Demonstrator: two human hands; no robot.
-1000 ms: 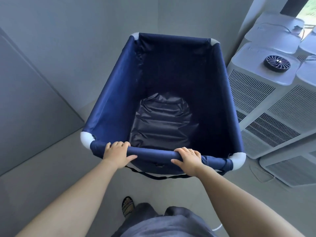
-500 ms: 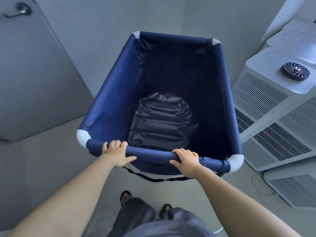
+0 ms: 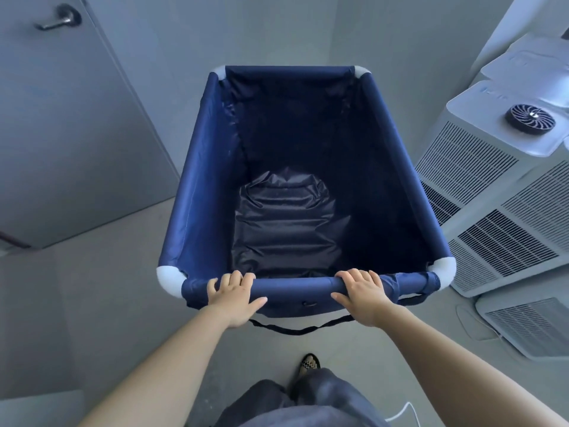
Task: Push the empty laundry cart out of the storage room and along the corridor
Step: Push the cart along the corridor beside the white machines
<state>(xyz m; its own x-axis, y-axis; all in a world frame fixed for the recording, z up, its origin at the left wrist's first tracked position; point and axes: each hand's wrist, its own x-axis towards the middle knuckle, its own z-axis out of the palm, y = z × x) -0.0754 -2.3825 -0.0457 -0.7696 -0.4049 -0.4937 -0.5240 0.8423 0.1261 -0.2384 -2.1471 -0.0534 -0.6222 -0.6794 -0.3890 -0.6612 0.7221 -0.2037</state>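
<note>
Head view: left hand [image 3: 234, 296] and right hand [image 3: 362, 296] each clench their grip on the navy laundry cart's [image 3: 209, 192] near rail; air-conditioner units [image 3: 492, 217] stand right.

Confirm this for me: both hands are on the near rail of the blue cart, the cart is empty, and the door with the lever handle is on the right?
Not quite. In the head view the door with the lever handle is on the left, not the right. The rest holds: the left hand and right hand grip the near rail of the blue cart, which is empty.
</note>
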